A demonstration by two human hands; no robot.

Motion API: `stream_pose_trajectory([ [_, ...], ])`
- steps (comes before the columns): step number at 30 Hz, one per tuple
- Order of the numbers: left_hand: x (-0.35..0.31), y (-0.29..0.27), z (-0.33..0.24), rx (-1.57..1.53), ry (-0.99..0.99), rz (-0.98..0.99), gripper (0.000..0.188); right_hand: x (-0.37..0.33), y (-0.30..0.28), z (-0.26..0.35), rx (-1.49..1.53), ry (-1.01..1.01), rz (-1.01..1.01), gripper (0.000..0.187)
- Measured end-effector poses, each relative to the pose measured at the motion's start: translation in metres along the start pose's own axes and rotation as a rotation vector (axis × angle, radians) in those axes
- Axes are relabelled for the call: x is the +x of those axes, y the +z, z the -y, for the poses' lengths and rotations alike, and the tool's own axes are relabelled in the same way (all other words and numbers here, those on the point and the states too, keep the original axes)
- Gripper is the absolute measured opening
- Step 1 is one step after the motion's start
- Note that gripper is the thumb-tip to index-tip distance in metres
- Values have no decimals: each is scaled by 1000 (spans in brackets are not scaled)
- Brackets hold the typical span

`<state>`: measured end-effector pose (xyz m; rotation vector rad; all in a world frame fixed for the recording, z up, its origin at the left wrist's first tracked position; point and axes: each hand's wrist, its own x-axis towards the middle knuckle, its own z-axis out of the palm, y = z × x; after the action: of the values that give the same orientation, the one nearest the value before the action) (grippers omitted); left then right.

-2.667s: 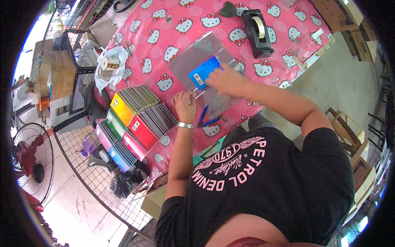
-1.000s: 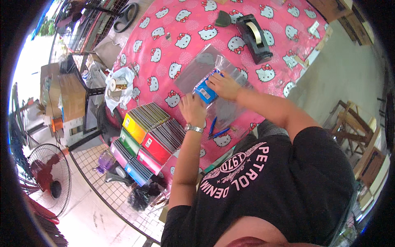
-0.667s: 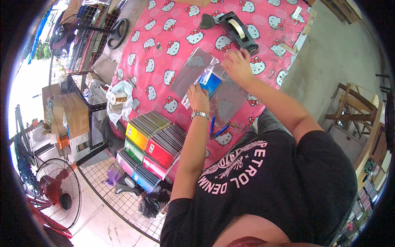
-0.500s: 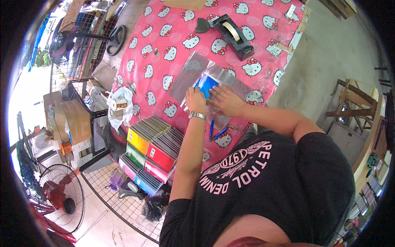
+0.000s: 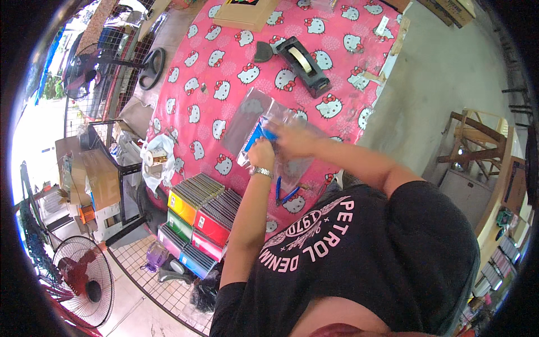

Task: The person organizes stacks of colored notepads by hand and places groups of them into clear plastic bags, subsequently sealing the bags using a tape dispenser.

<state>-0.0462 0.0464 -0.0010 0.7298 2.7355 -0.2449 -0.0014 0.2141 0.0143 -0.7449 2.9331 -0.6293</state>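
Note:
A small blue notebook (image 5: pixel 256 135) lies on clear plastic sleeves (image 5: pixel 238 124) on the pink table, partly covered by my hands. My left hand (image 5: pixel 261 153), with a metal watch at its wrist, is closed on the notebook's near edge. Over the notebook's right side lies my right hand (image 5: pixel 293 140), slightly blurred, its fingers stretched out across the blue cover and the plastic. Whether the notebook is inside a sleeve I cannot tell. Blue-handled pliers (image 5: pixel 288 194) rest on the table just below my hands.
Stacks of spiral notebooks (image 5: pixel 203 210) in several colours stand left of my left forearm. A black tape dispenser (image 5: pixel 306 67) sits beyond my hands, with a cardboard box (image 5: pixel 241 19) at the far edge. A white plastic bag (image 5: pixel 152 174) hangs by the table's left edge; a fan (image 5: pixel 84 281) stands lower left.
The view has shifted a little, so the table's things appear lower and to the left. My right hand has slid further over the blue notebook, which shows less now.

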Motion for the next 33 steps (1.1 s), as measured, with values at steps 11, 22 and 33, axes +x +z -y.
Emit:
stream_pose_trajectory([
  [11, -15, -1, -24, -8, -60, -9, 56, -43, -31, -157, 1069, 1016, -524, 22],
  [22, -21, 30, -13, -115, -101, -111, 60, -66, 57, -113, 2317, 736, -17, 6],
  [33, -34, 49, -12, -312, -119, -389, 46, 127, 6, -40, 132, -237, 577, 24],
])
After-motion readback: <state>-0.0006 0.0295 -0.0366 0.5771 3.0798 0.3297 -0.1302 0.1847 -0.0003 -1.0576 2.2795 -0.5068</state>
